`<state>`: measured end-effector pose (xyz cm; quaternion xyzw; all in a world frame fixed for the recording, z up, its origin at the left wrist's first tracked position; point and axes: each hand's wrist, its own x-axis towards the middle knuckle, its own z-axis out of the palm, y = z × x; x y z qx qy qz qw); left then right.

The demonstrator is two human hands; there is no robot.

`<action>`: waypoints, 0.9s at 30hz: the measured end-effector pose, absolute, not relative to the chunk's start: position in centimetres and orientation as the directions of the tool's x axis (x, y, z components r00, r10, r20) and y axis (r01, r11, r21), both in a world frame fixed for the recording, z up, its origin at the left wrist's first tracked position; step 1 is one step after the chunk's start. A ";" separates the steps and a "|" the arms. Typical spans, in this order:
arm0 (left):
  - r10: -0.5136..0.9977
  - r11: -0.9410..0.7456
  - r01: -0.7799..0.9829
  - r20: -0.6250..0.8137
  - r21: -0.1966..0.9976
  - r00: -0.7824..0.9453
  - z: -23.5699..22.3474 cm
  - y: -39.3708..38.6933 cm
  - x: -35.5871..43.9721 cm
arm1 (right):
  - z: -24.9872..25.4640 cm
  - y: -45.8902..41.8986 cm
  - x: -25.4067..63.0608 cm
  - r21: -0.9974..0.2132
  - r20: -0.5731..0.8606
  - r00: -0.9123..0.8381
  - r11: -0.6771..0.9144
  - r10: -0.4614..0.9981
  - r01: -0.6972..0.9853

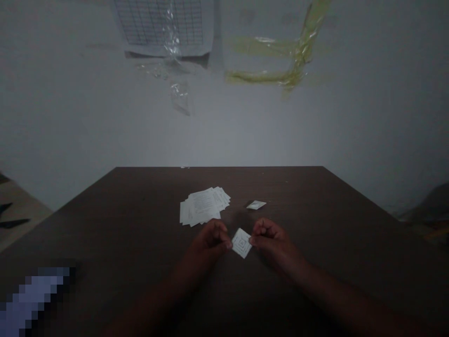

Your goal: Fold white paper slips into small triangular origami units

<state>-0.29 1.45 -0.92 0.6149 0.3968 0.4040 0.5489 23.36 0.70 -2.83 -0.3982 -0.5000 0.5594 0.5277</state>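
Between both hands is a small folded paper square, turned like a diamond, with printed lines on its face. My left hand pinches its left corner between thumb and fingers. At the right corner, my right hand grips it with thumb and curled fingers. Just beyond the left hand lies a loose pile of printed paper sheets, overlapping one another. A second small folded paper piece rests on the table beyond the right hand.
The dark wooden table ends at a pale wall. A gridded sheet is taped up there, near yellowed tape. A pixelated bluish patch covers something at the lower left.
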 end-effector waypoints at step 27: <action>0.749 -0.610 0.613 0.112 0.501 0.654 -3.5 3.1 -1.6 | -4.2 1.5 24.4 -0.551 0.244 -0.587 0.609 0.771 0.570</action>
